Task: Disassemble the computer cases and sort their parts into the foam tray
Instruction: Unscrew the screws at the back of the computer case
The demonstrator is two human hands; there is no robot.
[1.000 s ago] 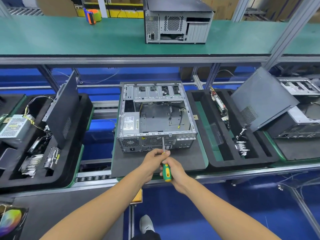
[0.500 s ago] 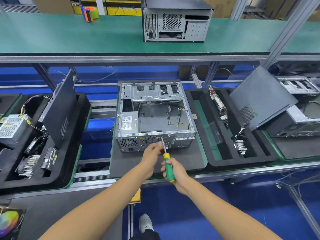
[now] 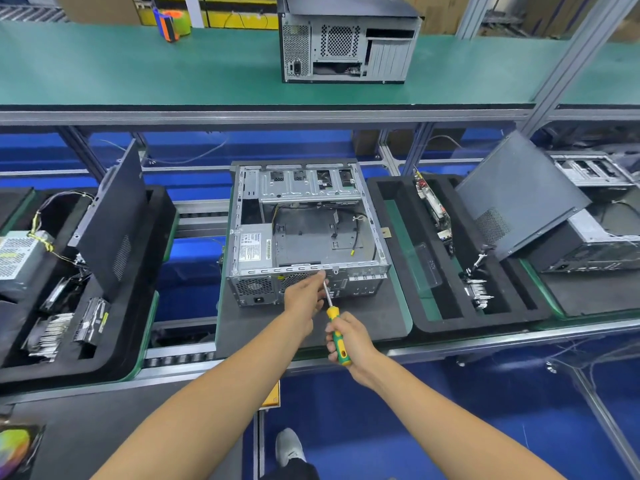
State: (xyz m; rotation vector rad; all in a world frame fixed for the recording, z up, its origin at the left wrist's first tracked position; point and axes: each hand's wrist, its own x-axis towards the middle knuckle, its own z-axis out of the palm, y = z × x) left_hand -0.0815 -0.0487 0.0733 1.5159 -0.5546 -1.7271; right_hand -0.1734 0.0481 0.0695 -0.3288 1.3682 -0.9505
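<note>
Computer case (image 3: 308, 233) open-topped, silver chassis, on dark mat at counter front edge, centre. Power supply (image 3: 254, 247) in near-left corner; loose cables inside. Right hand (image 3: 349, 337) grips green-yellow screwdriver (image 3: 334, 323), shaft tip at case rear panel. Left hand (image 3: 304, 296) fingertips pinch at shaft tip. Foam tray (image 3: 450, 317) just right of case.

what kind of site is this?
Probably a factory or recycling teardown line. An opened computer case sits on a roller conveyor, black foam trays on both sides hold sorted parts, and the right hand grips a screwdriver.
</note>
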